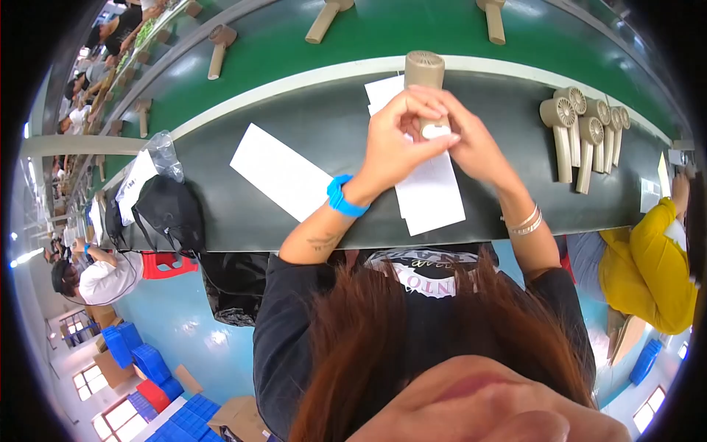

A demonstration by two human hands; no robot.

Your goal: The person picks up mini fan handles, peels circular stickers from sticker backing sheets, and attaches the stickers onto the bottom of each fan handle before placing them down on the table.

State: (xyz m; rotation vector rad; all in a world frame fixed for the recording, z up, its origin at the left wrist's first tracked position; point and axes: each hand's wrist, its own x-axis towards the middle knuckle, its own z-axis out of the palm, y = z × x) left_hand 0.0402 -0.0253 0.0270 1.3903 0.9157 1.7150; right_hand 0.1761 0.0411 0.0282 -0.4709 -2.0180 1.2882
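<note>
A beige handheld fan (pixel 425 70) is between my two hands above the dark worktop, its round slotted head pointing away from me. My left hand (pixel 395 140) is closed at the left of the handle, its thumb reaching across beside a white oval patch (pixel 435 131). From the right, my right hand (pixel 477 140) curls round the fan, fingers meeting those of the left. Between them they hide most of the handle. White paper sheets (pixel 431 195) lie beneath my hands, and another white sheet (pixel 280 168) lies to the left.
Several beige fans (pixel 587 136) stand clustered at the right. A green conveyor (pixel 265 62) beyond the worktop's pale rim carries spaced fans. A black bag (pixel 169 214) and clear plastic (pixel 166 156) sit at the left. A person in yellow (pixel 641 265) sits at the right.
</note>
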